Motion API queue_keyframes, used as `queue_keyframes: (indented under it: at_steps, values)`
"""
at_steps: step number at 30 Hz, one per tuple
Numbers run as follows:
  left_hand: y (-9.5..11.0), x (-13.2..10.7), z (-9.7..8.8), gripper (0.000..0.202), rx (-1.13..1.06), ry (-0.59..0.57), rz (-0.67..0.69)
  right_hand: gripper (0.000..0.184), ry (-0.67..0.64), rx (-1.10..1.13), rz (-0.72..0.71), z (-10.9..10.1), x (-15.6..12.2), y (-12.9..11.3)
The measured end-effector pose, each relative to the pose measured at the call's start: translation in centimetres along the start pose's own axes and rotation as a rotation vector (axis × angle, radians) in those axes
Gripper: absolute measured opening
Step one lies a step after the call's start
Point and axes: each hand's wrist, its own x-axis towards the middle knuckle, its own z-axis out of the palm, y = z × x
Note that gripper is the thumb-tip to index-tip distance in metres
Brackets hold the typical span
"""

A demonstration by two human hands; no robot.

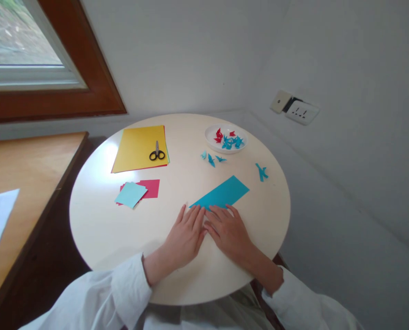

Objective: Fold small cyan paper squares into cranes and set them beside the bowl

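Observation:
A strip of blue paper (223,192) lies slantwise on the round white table, its near edge partly hidden under my fingers. My left hand (187,233) rests over the strip's left end with its fingers stretched out flat. Beside it, my right hand (228,229) lies palm down, fingertips along the near edge of the same paper. The two hands almost touch at the index fingers and thumbs. Whether the paper's edge is folded beneath the fingertips is hidden.
Yellow paper sheets (135,146) carry black-handled scissors (157,152). Light-green squares (131,195) overlap red paper (152,188). A white dish (209,140) contains red and blue folded birds; several small blue birds (211,160) lie before it. Blue paper scraps (262,172) sit at right.

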Motion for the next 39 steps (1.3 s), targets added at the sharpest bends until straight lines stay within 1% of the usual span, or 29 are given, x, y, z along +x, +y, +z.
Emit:
queue_keyframes:
  at_steps: [3,8,15,18,22,24,27,31,35,39]
  values:
    - [0.1,0.1,0.1,0.045,-0.013,0.001,-0.020,0.024,-0.003,-0.007,0.019,0.2,0.1,0.0]
    - [0.0,0.1,0.0,0.043,-0.003,0.022,-0.020,0.029,0.044,-0.025,0.021,0.2,-0.1,0.0]
    - [0.0,0.4,-0.2,0.045,0.043,0.034,-0.010,0.031,0.136,-0.101,0.059,-0.3,-2.1,2.2]
    - [0.1,0.7,-0.3,0.046,0.048,0.040,-0.006,0.032,0.108,-0.131,0.048,-0.8,-2.8,2.6]
    - [0.2,0.8,-0.3,0.044,0.054,0.035,0.006,0.034,0.077,-0.121,0.047,-1.0,-2.3,1.8]
    - [0.3,0.8,-0.2,0.044,0.064,0.042,0.007,0.036,0.066,-0.095,0.012,-0.9,-1.8,1.3]
    - [0.4,0.8,-0.1,0.043,0.071,0.041,-0.001,0.038,0.005,-0.053,-0.029,-0.4,-1.5,0.8]
    - [0.3,0.5,-0.2,0.040,0.084,0.042,-0.010,0.037,-0.039,-0.036,-0.005,-0.1,-1.7,0.8]
    - [0.0,-0.1,-0.4,0.037,0.077,0.054,-0.062,0.037,-0.047,-0.036,-0.005,-0.1,-1.8,1.0]
    - [-0.2,-0.5,-0.6,0.037,0.056,0.056,-0.119,0.036,-0.028,-0.026,-0.005,0.0,-1.8,1.2]
